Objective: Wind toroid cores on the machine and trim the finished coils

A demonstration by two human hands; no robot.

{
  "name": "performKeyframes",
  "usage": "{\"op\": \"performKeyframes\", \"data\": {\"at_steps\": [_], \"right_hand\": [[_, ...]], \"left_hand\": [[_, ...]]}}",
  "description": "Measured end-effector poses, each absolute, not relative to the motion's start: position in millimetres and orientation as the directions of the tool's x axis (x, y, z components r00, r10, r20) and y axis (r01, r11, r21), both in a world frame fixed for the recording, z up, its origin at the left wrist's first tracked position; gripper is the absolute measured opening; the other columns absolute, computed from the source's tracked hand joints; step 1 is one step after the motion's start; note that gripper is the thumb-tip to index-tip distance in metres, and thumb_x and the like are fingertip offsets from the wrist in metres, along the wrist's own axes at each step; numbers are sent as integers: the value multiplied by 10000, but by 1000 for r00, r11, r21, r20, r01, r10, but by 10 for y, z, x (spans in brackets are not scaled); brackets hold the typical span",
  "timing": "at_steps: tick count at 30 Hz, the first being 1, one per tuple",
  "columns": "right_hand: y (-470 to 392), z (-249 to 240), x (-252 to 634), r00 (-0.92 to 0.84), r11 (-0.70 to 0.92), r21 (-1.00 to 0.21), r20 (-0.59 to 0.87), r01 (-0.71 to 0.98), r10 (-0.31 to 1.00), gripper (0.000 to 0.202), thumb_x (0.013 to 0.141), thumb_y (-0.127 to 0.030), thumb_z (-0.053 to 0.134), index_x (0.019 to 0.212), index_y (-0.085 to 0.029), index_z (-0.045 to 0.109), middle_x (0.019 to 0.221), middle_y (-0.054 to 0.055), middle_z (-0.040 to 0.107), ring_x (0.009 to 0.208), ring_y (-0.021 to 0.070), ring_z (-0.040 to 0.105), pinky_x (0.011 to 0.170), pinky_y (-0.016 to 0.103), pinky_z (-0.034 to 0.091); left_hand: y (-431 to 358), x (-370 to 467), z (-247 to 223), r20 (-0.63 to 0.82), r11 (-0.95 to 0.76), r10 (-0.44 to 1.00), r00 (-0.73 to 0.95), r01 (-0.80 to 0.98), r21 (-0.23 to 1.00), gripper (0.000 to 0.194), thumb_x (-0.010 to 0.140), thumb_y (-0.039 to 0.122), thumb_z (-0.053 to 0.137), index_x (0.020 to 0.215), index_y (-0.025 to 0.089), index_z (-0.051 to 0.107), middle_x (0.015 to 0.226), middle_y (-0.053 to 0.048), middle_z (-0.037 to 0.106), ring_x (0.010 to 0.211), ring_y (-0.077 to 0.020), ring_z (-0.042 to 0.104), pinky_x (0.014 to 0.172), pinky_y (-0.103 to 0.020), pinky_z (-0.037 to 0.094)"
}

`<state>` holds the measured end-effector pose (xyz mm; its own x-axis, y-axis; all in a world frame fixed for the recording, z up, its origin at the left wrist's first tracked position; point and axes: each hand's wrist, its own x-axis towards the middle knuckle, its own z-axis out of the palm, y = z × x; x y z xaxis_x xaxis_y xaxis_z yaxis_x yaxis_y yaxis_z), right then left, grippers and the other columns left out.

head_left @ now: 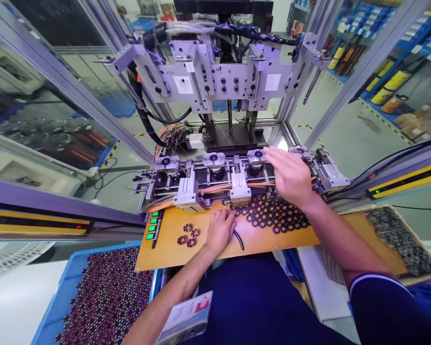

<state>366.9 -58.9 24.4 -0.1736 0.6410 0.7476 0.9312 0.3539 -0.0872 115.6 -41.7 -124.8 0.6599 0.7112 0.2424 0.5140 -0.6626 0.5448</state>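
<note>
My right hand (290, 175) reaches over the fixture row with fingers stretched out and held together. Its fingertips are at the right edge of the third holder (256, 155), which has a dark ring core in it; contact is unclear. My left hand (221, 231) rests on the orange board (165, 254), fingers curled, what is under them hidden. A curved black tool handle (239, 239) lies just right of it. Many black ring cores (276, 215) cover the board's right part. Several copper-wound rings (188, 235) lie left of my left hand.
A blue tray (62, 287) full of wound rings stands at lower left. At right is a box (398, 239) of dark parts. Green-lit buttons (153, 225) line the board's left edge. The machine head (230, 79) hangs above; yellow-black side bars (409, 179) flank the frame.
</note>
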Motion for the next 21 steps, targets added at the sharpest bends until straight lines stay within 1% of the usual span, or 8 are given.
{"op": "performKeyframes", "data": {"at_steps": [2,4,8,11,13,15,18,21], "right_hand": [[-847,184,3497,-195,428,-115,765,897,614,418,879,7,449,1228,-102,650,1253,151,668,1242,241,597,993,417,534],[-1065,35,3368,-191,463,-176,744,869,640,438,872,18,460,1249,-113,639,1256,156,665,1244,248,595,991,421,540],[-1349,-347,3214,-103,463,-378,675,802,731,424,881,16,486,1241,-143,643,1251,149,669,1226,255,607,991,433,540],[-1463,-489,3117,-71,441,-462,624,769,778,348,919,-19,489,1199,-139,658,1184,143,698,1143,236,653,984,410,547],[-1511,-462,3049,-90,438,-494,581,751,809,304,952,-90,512,1220,-143,643,1178,132,695,1104,212,666,972,367,558],[-1540,-367,2985,-135,446,-571,504,690,853,317,964,-180,554,1273,-134,611,1206,138,666,1113,209,648,961,345,559],[-1550,-209,2901,-204,460,-682,424,569,882,316,960,-220,580,1263,-136,617,1123,136,648,1057,219,619,912,367,551],[-1538,-129,2819,-197,505,-667,484,548,853,202,940,-159,589,1127,-152,667,969,99,644,896,196,594,807,356,531]], "left_hand": [[-415,1201,-1269,188,-624,725,662,517,585,228,872,194,619,1090,192,684,1029,-120,668,976,-285,584,873,-451,466],[-428,1216,-1279,145,-580,739,658,511,634,190,848,192,648,1033,190,689,1031,-118,659,986,-289,569,890,-461,446],[-448,1246,-1257,81,-461,767,636,459,759,19,835,202,657,837,184,651,969,-105,645,974,-278,561,923,-468,416],[-483,1230,-1132,38,-340,761,647,348,874,93,842,237,655,789,192,593,895,-75,642,938,-249,572,920,-439,428],[-536,1167,-971,3,-229,732,681,242,943,137,854,296,656,857,199,559,882,-54,639,883,-213,591,861,-386,467],[-604,1072,-768,-29,-103,683,730,135,985,212,864,355,653,928,208,515,902,-43,645,843,-181,610,806,-338,493],[-702,942,-493,-56,64,610,790,22,998,295,840,394,691,947,214,483,898,-36,659,796,-154,626,751,-298,508],[-775,897,-359,-65,177,597,800,-53,983,352,808,437,722,952,208,498,870,-34,656,756,-143,623,713,-281,508]]}}
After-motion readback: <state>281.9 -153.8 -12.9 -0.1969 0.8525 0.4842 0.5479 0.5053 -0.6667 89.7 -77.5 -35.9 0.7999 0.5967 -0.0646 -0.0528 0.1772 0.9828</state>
